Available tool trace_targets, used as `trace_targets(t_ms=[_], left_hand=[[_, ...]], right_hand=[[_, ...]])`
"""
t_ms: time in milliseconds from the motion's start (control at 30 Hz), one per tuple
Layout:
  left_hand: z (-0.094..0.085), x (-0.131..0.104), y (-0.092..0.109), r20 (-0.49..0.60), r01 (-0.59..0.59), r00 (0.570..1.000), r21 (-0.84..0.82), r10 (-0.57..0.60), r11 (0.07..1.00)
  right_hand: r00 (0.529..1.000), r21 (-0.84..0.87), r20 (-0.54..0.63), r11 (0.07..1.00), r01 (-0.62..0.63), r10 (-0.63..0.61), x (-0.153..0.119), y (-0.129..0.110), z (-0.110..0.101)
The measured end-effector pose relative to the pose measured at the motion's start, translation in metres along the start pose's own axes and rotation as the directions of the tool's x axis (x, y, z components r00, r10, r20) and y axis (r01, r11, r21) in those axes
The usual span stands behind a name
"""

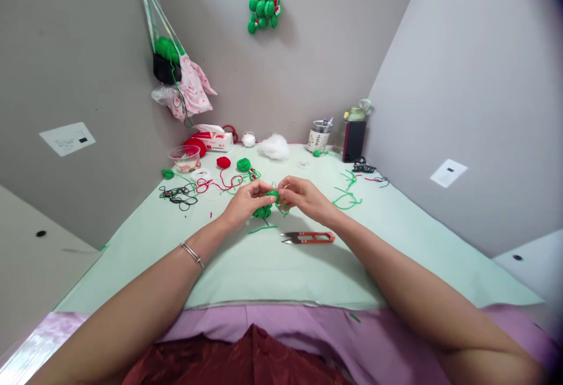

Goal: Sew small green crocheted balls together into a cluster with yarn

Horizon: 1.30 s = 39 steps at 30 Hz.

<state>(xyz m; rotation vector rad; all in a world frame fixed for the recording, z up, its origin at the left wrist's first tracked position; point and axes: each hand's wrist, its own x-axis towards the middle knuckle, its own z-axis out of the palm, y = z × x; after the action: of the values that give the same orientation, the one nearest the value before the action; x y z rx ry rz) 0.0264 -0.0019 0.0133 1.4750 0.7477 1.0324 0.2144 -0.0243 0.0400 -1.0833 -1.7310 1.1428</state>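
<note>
Between thumb and fingers, my left hand (245,201) grips a small green crocheted piece (263,212), which hangs partly below the hand. My right hand (304,197) is pinched close against its upper right side. What sits between the right fingertips is too small to make out; a thin dark line and a loop of green yarn (284,210) show there. Orange-handled thread snips (313,237) lie on the mat just below my hands, blades to the left. A short green yarn strand (263,229) lies left of the snips.
Green (243,165) and red yarn balls (223,162), white stuffing (274,147), a tissue box (219,141) and a plastic tub (185,158) line the back left. Black cord (178,196) tangles at left. A pen holder (319,137) and phone (354,141) stand back right.
</note>
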Motion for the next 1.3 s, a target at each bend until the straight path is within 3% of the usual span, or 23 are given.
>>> trace_targets(t_ms=[133, 300, 400, 500, 567, 600, 633, 733, 867, 1033, 1133, 1200, 1233, 1267, 1300], left_hand=[[0.001, -0.001, -0.001, 0.051, 0.027, 0.998, 0.024, -0.029, 0.999], [0.003, -0.003, 0.002, 0.129, 0.081, 0.988, 0.008, -0.081, 0.997], [0.004, -0.006, 0.006, 0.196, 0.111, 0.975, -0.011, -0.106, 0.994], [0.005, -0.008, 0.009, 0.261, 0.135, 0.958, -0.053, -0.117, 0.989], [0.006, -0.008, 0.01, 0.292, 0.154, 0.948, -0.081, -0.124, 0.985], [0.006, -0.008, 0.01, 0.298, 0.158, 0.946, -0.087, -0.126, 0.984], [0.005, -0.008, 0.01, 0.297, 0.158, 0.947, -0.091, -0.125, 0.983], [0.003, -0.006, 0.009, 0.273, 0.156, 0.954, -0.093, -0.126, 0.983], [-0.003, -0.006, 0.012, 0.245, 0.175, 0.959, -0.122, -0.141, 0.977], [-0.014, -0.002, 0.018, 0.153, 0.175, 0.979, -0.32, -0.132, 0.931], [-0.02, 0.002, 0.019, 0.054, 0.16, 0.987, -0.372, -0.15, 0.914], [-0.022, 0.003, 0.017, 0.034, 0.151, 0.988, -0.363, -0.149, 0.919], [-0.023, 0.004, 0.016, 0.037, 0.157, 0.987, -0.343, -0.154, 0.926], [-0.024, 0.004, 0.016, 0.046, 0.171, 0.985, -0.313, -0.165, 0.934], [-0.024, 0.004, 0.015, 0.058, 0.187, 0.982, -0.275, -0.178, 0.943]], right_hand=[[0.994, -0.127, -0.098, 0.991, 0.041, -0.054, 0.003, 0.002, -0.002], [0.969, 0.215, -0.238, 0.977, -0.011, 0.064, 0.009, 0.0, -0.014], [0.98, 0.432, -0.079, 0.892, -0.133, 0.184, 0.009, 0.001, -0.018], [0.969, 0.522, 0.133, 0.816, -0.247, 0.209, 0.009, 0.001, -0.019], [0.971, 0.568, 0.102, 0.789, -0.234, 0.215, 0.013, 0.003, -0.025], [0.97, 0.591, 0.015, 0.78, -0.203, 0.241, 0.015, 0.004, -0.031], [0.959, 0.603, -0.089, 0.78, -0.164, 0.271, 0.018, 0.007, -0.037], [0.945, 0.601, -0.168, 0.789, -0.127, 0.28, 0.025, 0.014, -0.056], [0.94, 0.586, -0.152, 0.794, -0.162, 0.304, 0.028, 0.023, -0.059], [0.923, 0.54, -0.128, 0.806, -0.241, 0.362, 0.029, 0.033, -0.051], [0.92, 0.296, -0.207, 0.918, -0.265, 0.333, 0.027, 0.034, -0.052], [0.947, -0.127, -0.239, 0.96, -0.251, 0.216, 0.021, 0.026, -0.054], [0.968, -0.359, -0.199, 0.908, -0.215, 0.15, 0.017, 0.02, -0.054], [0.988, -0.535, -0.068, 0.831, -0.152, 0.137, 0.012, 0.013, -0.053], [0.976, -0.636, 0.121, 0.769, -0.064, 0.181, 0.006, 0.006, -0.05]])
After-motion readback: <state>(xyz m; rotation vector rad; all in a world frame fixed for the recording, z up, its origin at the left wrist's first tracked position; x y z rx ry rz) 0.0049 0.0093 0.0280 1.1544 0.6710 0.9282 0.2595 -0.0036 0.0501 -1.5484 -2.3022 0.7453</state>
